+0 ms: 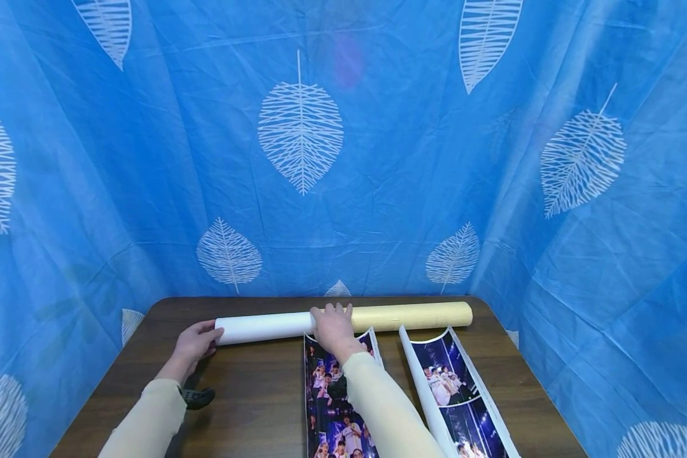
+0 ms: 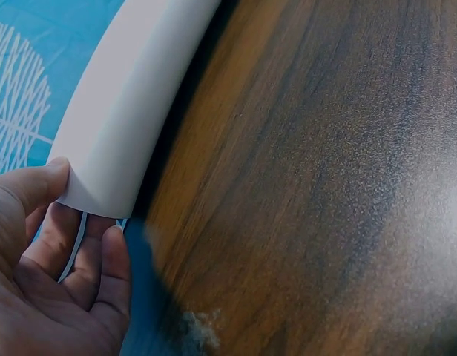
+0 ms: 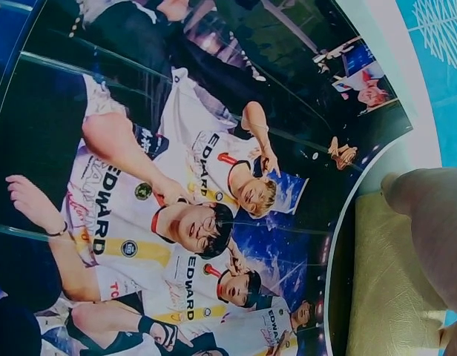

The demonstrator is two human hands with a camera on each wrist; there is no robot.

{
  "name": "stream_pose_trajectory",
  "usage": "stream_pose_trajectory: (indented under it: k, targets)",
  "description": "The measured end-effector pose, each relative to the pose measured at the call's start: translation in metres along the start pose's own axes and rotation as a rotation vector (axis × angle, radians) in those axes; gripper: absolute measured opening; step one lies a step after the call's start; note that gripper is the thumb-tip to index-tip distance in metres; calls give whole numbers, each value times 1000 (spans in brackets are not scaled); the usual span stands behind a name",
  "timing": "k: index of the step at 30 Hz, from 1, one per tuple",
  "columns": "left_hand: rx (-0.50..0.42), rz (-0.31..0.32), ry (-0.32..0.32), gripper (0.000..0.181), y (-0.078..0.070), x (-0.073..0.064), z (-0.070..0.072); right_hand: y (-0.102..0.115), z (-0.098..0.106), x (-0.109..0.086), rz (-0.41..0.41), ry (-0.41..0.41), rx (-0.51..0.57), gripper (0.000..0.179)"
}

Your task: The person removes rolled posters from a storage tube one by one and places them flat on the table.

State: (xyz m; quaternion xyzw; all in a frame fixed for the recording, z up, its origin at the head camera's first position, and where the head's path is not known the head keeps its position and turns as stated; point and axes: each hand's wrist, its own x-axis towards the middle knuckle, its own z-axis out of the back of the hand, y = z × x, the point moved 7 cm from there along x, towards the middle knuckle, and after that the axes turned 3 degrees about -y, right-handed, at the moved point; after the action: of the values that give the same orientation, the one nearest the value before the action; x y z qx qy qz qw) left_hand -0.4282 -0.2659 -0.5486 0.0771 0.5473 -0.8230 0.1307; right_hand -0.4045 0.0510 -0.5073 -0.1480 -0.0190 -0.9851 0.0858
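A white paper roll (image 1: 263, 328) lies along the far side of the table, its right end meeting a pale yellow tube (image 1: 412, 316). My left hand (image 1: 193, 343) pinches the roll's left end; in the left wrist view the thumb presses outside the white roll (image 2: 132, 104) and some fingers go in at its open end. My right hand (image 1: 333, 327) grips over the top where roll and tube meet, hiding the joint. In the right wrist view its fingers lie over the yellow tube (image 3: 377, 282). Below my right forearm lies a printed poster (image 1: 320, 401).
Right of my forearm lies a second poster (image 1: 452, 381) with its long edges curled up. Both posters reach toward the near side of the brown wooden table (image 1: 246, 407). Blue curtains (image 1: 378, 159) with white leaf prints hang behind and at both sides.
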Motion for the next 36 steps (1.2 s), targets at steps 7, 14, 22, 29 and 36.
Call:
stream_pose_trajectory:
  k: [7, 14, 22, 29, 36]
  targets:
    - [7, -12, 1, 66, 0, 1, 2, 0, -1, 0, -2, 11, 5, 39]
    - [4, -1, 3, 67, 2, 3, 6, 0, -2, 1, -6, 11, 6, 38]
    - [-7, 6, -9, 67, 1, 2, 11, -1, -7, 3, -5, 10, 0, 39]
    - [-16, 5, -5, 66, 0, 3, 14, -3, -9, 5, -7, -11, -2, 37]
    - [3, -7, 1, 65, 1, 4, 18, -3, -9, 5, -9, 4, -1, 41]
